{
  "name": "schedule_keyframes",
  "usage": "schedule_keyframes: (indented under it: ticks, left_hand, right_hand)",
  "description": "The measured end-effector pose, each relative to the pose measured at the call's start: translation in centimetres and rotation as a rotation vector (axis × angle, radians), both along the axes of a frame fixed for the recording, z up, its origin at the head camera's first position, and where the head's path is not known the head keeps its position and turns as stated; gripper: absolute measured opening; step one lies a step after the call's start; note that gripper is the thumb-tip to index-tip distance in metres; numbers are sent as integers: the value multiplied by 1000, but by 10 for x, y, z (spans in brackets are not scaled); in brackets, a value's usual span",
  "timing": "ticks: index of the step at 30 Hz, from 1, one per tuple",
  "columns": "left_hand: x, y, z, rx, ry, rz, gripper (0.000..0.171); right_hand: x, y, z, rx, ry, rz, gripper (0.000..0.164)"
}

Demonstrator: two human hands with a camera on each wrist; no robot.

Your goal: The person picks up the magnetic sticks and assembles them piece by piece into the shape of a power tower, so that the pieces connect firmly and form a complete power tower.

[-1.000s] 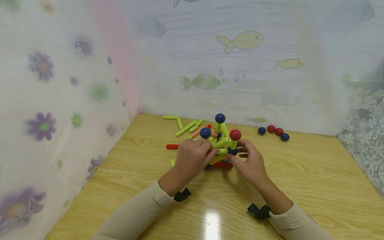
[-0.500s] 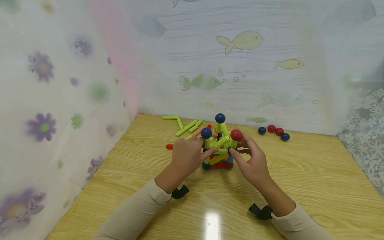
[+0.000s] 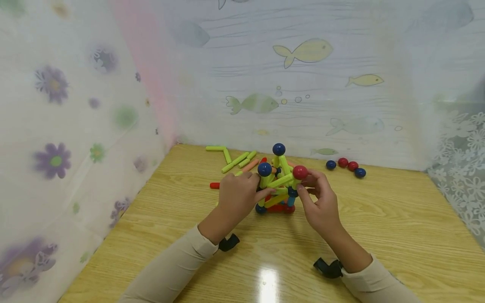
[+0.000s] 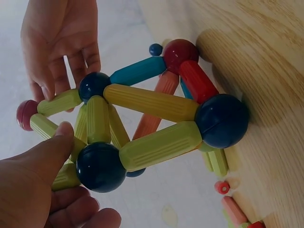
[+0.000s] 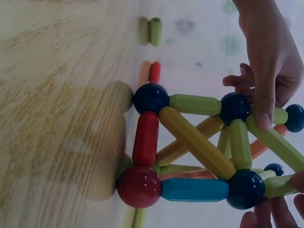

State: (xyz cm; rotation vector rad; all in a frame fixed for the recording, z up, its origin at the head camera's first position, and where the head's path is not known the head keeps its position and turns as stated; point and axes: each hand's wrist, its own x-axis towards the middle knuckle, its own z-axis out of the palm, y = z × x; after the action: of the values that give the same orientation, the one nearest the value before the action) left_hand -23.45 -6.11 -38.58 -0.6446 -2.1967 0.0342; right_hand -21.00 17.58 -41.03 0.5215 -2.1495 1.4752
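A tower of ridged plastic sticks and shiny round balls (image 3: pixel 279 181) stands near the middle of the wooden table (image 3: pixel 379 219). Round its top sit a shiny dark blue ball (image 3: pixel 278 149) at 12 o'clock, another dark blue ball (image 3: pixel 264 169) at 8, and a shiny red ball (image 3: pixel 300 173) at 4. The left hand (image 3: pixel 238 195) grips the tower at 9 o'clock, its fingers and thumb clamped on the green sticks there. The right hand (image 3: pixel 322 205) holds it at 3 o'clock, its fingers and thumb pinching the short green stick under the red ball. Low on one side, two long yellow sticks (image 5: pixel 197 142) cross. Loose green plastic sticks (image 3: pixel 235 162) lie at 10 o'clock from the tower, and a red stick (image 3: pixel 214 185) pokes out at 9. Four loose red and blue balls (image 3: pixel 353 166) sit in a row at 2 o'clock.
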Motion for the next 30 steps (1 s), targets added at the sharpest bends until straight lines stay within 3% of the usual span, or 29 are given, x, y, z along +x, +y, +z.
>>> schedule_keyframes:
  ticks: [5, 16, 24, 26, 28, 30]
  left_hand:
    - [-1, -1, 1, 7, -49, -28, 62]
    - [0, -3, 3, 51, -335, -25, 51]
    - [-1, -2, 4, 85, -421, -61, 49]
    - [-4, -5, 7, 79, -500, -81, 48]
    - [-9, -13, 12, 105, -632, -120, 46]
    - [-20, -30, 16, 186, -788, -174, 44]
  right_hand:
    - [-1, 0, -3, 24, -51, -25, 32]
    - [-7, 7, -12, 109, -181, -12, 25]
    - [-10, 9, -13, 95, -221, 3, 29]
    - [-10, 9, -14, 96, -224, 1, 29]
    - [-10, 9, -14, 95, -227, 3, 28]
    - [-10, 9, -15, 91, -231, 10, 27]
